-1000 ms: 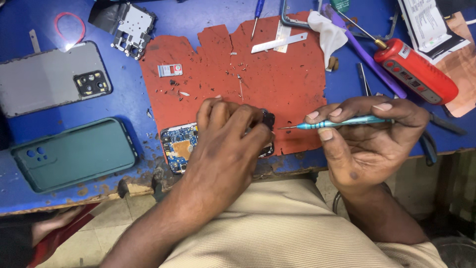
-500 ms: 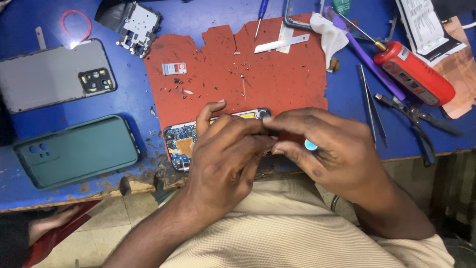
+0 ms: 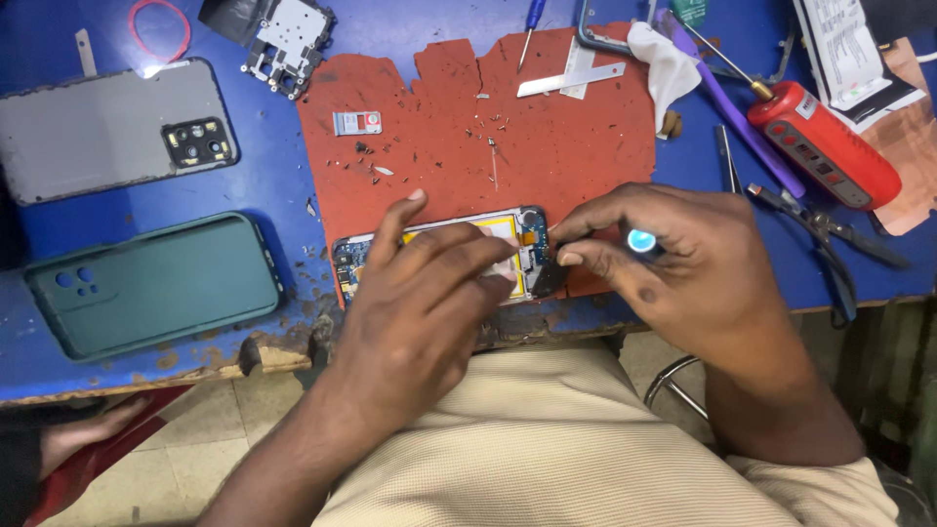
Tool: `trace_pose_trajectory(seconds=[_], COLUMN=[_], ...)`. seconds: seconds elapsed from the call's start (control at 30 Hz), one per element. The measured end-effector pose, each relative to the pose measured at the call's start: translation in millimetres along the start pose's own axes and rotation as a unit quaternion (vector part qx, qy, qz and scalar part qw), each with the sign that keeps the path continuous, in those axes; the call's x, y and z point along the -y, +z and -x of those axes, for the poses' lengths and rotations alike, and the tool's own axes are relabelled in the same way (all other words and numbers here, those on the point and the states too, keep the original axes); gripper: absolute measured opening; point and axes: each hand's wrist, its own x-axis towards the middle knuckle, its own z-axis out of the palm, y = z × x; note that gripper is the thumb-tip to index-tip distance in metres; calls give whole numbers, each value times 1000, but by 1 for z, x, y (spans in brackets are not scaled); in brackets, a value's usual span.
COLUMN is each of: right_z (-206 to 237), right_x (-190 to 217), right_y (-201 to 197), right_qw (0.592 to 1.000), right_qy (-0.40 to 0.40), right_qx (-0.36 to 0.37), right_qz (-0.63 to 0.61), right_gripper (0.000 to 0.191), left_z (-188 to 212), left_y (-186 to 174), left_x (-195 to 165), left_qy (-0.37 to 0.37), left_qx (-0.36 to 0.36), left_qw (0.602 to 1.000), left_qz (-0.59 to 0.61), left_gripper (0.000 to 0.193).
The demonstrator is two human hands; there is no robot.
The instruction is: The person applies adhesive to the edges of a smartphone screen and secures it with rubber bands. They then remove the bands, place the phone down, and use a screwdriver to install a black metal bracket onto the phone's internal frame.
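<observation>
The left hand (image 3: 420, 303) lies flat over the opened phone (image 3: 439, 256) at the near edge of the red work mat (image 3: 547, 137), fingers spread and pressing it down rather than gripping. The right hand (image 3: 673, 268), at three o'clock from the phone, is clenched around a small screwdriver (image 3: 641, 240), whose pale blue cap shows between the knuckles; the tip, hidden by the fingers, seems to meet the phone's right end. To do this well, I would keep the driver upright, the pressure light, and the left hand steady so the board cannot slide. At eleven o'clock on the mat sits a small silver tray with a red patch (image 3: 357, 123). At two o'clock, off the mat, lies a red cylindrical tool (image 3: 825, 144) bearing a pale label strip, and beyond it a white printed paper sheet (image 3: 847, 49). At nine o'clock rests a green phone case (image 3: 156, 283).
</observation>
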Motion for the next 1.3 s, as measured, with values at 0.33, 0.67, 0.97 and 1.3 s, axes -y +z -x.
trace_pose_trajectory(seconds=[0.33,0.67,0.97,1.3], right_z=[-10,-15,-15,-14], right_x=[0,-1,1,0], right_y=[12,13,7,6], right_qw=[998,997,998,997], right_qy=[18,-22,-17,29], right_qx=[40,35,51,68], right_qz=[36,60,40,16], right_gripper=[27,27,22,17], left_z=[2,2,3,4], left_y=[6,8,10,12], left_x=[-3,-3,-3,-3], left_qy=[26,32,20,10], left_qx=[32,43,40,45], left_qw=[998,997,997,997], left_qz=[-43,-64,-66,-65], left_gripper=[13,10,8,6])
